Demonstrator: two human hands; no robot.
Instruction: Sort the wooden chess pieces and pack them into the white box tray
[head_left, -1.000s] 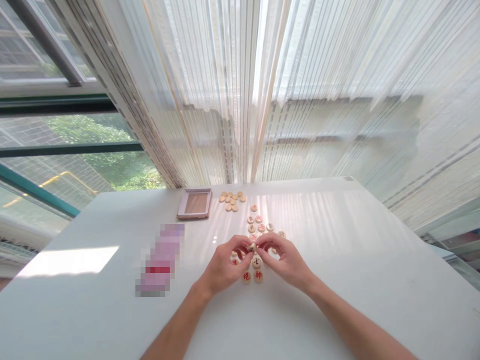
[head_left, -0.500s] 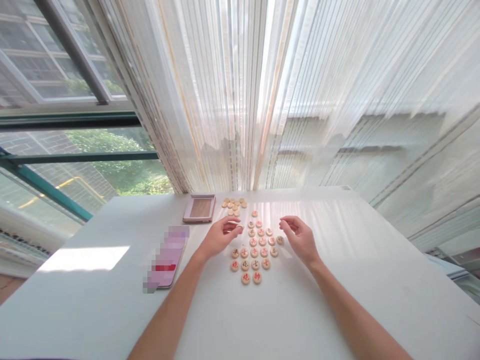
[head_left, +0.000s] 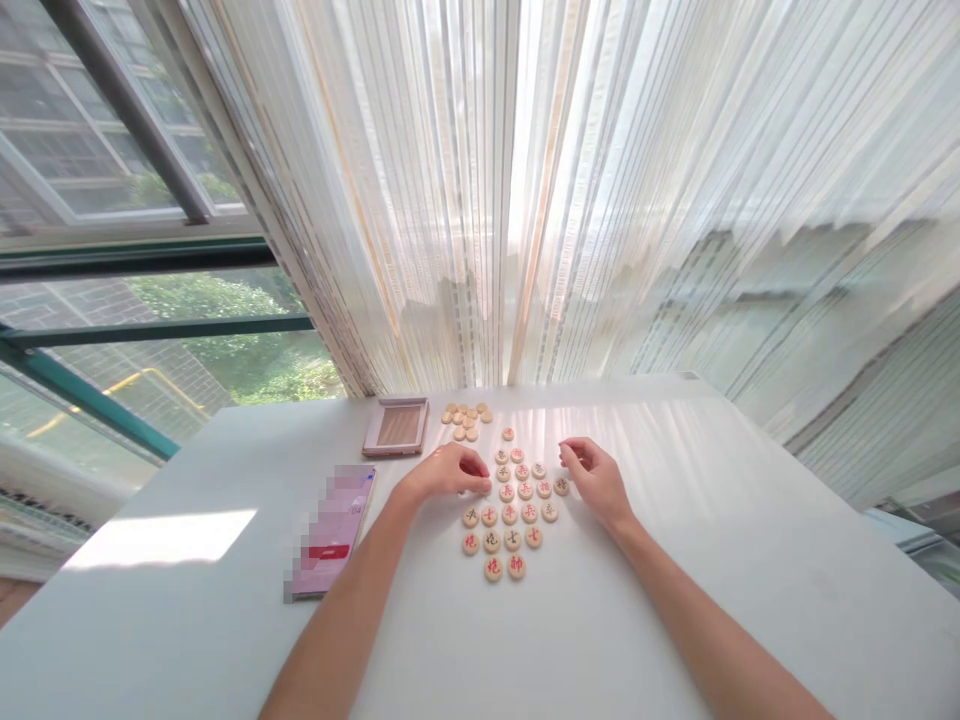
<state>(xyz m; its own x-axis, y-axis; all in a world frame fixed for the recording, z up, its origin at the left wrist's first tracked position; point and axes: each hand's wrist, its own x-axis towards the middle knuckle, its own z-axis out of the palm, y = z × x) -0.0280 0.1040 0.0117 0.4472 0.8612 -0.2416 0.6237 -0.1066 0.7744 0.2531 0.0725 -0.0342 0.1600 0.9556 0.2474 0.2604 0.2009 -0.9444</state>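
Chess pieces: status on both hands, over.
Left hand fingertips down at left edge of face-up chess pieces, grip unclear. Right hand curled beside right edge, nothing seen held. Plain pile, wooden box behind; phone left.

The small round game discs (head_left: pixel 510 515) are pale, smooth, matt wood with red and black inked characters, the broad white table top (head_left: pixel 750 520) looks smooth and faintly glossy, the shallow rectangular tray (head_left: pixel 397 427) shows light wood grain, and the sheer white curtain (head_left: pixel 600 200) is thin pleated cloth.
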